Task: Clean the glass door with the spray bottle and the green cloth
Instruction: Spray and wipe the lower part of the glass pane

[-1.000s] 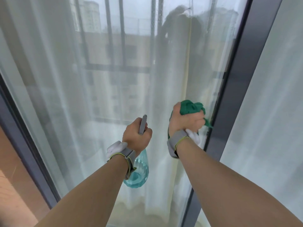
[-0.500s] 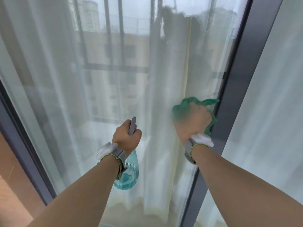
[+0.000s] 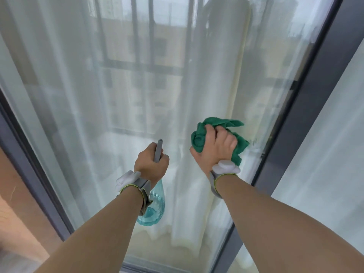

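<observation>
Sheer white curtains [image 3: 65,99] are hanging behind the pane, daylight is glowing through them, and dark grey frame posts [image 3: 307,107] are standing at either side; railing bars [image 3: 141,65] are showing beyond.

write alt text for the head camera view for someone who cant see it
A person's right hand presses a bunched green cloth against a glass door near its dark frame. The left hand grips a pale blue spray bottle, with sheer white curtains behind the glass.
</observation>
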`<state>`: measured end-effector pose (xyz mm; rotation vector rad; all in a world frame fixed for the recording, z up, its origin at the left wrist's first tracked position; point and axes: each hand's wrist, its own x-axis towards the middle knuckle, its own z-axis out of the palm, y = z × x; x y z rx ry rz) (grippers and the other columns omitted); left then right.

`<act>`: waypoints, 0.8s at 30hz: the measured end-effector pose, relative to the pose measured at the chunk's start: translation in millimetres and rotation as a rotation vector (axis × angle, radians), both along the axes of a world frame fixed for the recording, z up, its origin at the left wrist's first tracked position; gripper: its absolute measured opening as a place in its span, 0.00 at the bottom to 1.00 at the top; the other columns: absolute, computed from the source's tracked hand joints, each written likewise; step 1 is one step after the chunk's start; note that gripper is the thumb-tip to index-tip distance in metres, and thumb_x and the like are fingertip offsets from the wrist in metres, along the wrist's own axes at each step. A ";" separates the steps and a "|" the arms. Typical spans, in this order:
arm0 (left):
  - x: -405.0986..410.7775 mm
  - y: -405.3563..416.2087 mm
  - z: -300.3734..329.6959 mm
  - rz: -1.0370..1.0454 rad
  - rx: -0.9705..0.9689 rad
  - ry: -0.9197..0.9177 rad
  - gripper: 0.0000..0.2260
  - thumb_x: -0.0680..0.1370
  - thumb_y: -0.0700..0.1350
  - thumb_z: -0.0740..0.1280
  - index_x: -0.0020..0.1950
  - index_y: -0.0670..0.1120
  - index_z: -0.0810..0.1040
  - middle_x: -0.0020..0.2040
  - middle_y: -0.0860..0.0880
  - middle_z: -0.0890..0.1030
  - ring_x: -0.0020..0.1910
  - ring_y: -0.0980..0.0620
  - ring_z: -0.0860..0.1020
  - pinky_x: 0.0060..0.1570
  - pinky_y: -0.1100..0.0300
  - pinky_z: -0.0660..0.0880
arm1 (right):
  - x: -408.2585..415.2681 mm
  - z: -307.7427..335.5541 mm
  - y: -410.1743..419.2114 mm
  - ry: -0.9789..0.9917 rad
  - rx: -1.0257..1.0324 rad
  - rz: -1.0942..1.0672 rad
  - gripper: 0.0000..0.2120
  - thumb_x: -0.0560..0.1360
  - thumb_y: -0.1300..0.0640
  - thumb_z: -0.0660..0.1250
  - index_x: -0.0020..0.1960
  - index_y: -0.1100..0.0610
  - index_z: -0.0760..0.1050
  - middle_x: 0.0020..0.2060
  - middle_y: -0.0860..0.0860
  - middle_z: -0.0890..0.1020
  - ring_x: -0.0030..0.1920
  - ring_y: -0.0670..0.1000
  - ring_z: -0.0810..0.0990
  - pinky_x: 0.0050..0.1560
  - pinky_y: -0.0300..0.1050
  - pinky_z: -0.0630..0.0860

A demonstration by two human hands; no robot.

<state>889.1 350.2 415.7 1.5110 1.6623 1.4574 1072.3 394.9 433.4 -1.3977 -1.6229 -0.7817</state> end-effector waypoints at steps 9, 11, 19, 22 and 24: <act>-16.9 -6.3 -32.9 0.033 -0.076 -0.076 0.06 0.69 0.48 0.63 0.41 0.46 0.73 0.33 0.53 0.72 0.30 0.51 0.67 0.32 0.57 0.68 | 5.3 -76.3 9.1 -0.297 0.025 0.107 0.27 0.68 0.44 0.69 0.63 0.53 0.69 0.56 0.54 0.69 0.51 0.59 0.70 0.57 0.56 0.65; -14.9 -7.8 -39.9 0.036 -0.105 -0.052 0.04 0.71 0.46 0.63 0.41 0.46 0.73 0.33 0.53 0.72 0.30 0.50 0.68 0.33 0.57 0.68 | 6.5 -87.6 6.2 -0.324 -0.027 0.102 0.26 0.69 0.43 0.68 0.64 0.53 0.70 0.56 0.54 0.70 0.51 0.59 0.70 0.57 0.56 0.65; 4.7 -8.8 -37.9 -0.011 -0.084 -0.001 0.06 0.76 0.40 0.66 0.40 0.44 0.71 0.31 0.53 0.69 0.30 0.51 0.65 0.32 0.58 0.66 | 28.7 -63.5 -12.8 -0.271 -0.110 0.190 0.22 0.70 0.46 0.68 0.60 0.54 0.71 0.49 0.54 0.74 0.44 0.57 0.71 0.50 0.51 0.67; 8.7 -6.1 -27.3 -0.018 -0.047 -0.025 0.04 0.73 0.44 0.64 0.41 0.44 0.73 0.32 0.54 0.71 0.30 0.53 0.66 0.32 0.59 0.66 | 52.4 -35.9 -11.2 -0.191 -0.016 0.155 0.25 0.70 0.44 0.66 0.62 0.56 0.68 0.52 0.56 0.71 0.47 0.57 0.69 0.51 0.52 0.66; 14.1 -4.6 -21.3 -0.041 -0.035 -0.037 0.06 0.70 0.47 0.63 0.41 0.44 0.73 0.33 0.53 0.72 0.29 0.53 0.67 0.32 0.59 0.67 | 66.2 -30.7 -12.5 -0.131 -0.046 0.079 0.29 0.69 0.41 0.66 0.63 0.56 0.66 0.54 0.56 0.69 0.49 0.58 0.68 0.53 0.54 0.65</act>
